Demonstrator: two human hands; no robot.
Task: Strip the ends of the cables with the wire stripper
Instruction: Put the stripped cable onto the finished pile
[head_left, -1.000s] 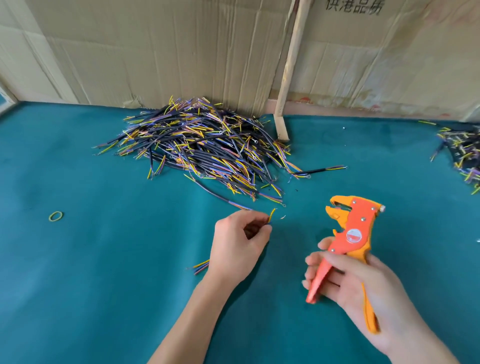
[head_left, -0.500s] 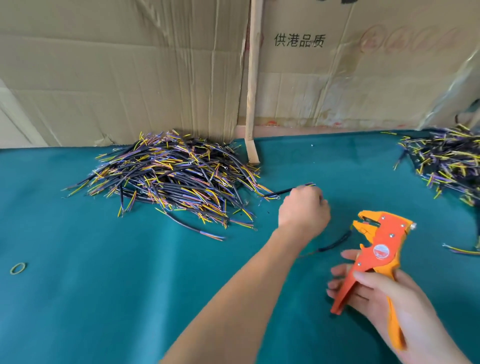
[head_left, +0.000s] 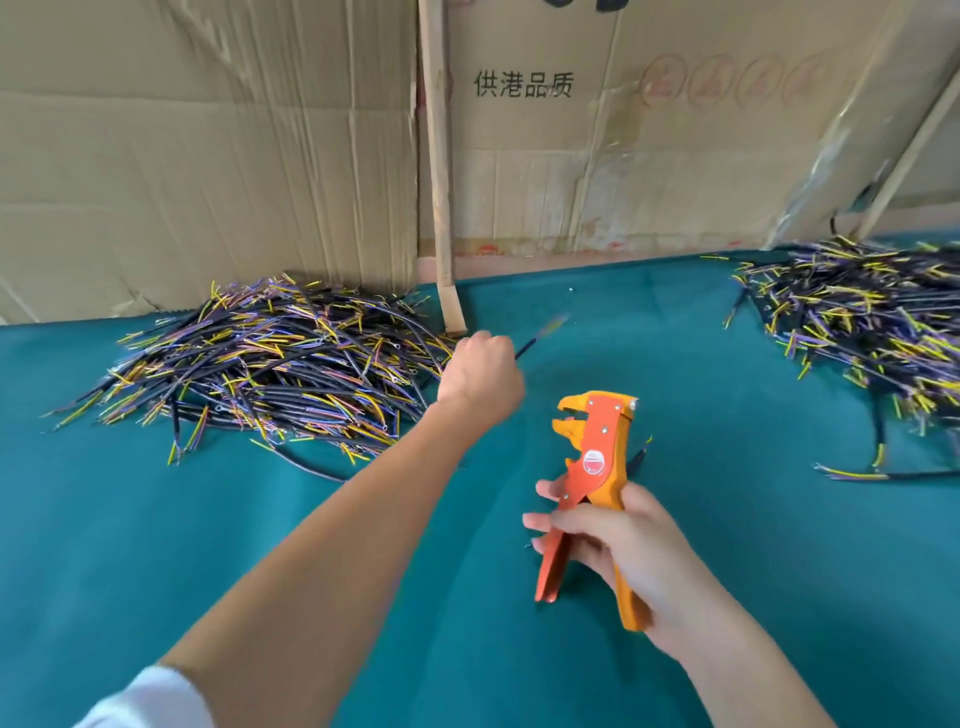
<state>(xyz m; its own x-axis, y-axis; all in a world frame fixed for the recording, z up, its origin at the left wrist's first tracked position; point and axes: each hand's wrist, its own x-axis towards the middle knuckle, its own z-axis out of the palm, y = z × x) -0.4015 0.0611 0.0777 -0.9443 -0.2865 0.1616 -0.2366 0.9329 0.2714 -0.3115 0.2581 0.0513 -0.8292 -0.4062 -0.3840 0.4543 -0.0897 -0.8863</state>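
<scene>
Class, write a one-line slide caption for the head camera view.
Left hand grips a cable by the left cable pile; right hand holds the orange wire stripper.

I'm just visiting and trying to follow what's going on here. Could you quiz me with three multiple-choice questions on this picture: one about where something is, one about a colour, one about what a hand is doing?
1. Where does the bigger pile of cables lie?
A. On the left, against the cardboard
B. In the person's lap
C. Under the table

2. What colour is the wire stripper?
A. Black
B. Orange
C. Green

3. What is the left hand doing?
A. Resting flat on the cloth
B. Gripping a single cable
C. Holding the stripper

Answers:
1 A: the pile sits on the teal cloth by the cardboard wall, left of the wooden stick.
2 B: its body and handles are orange, held in the right hand.
3 B: its fingers are curled round one cable that sticks out to the right.
</scene>
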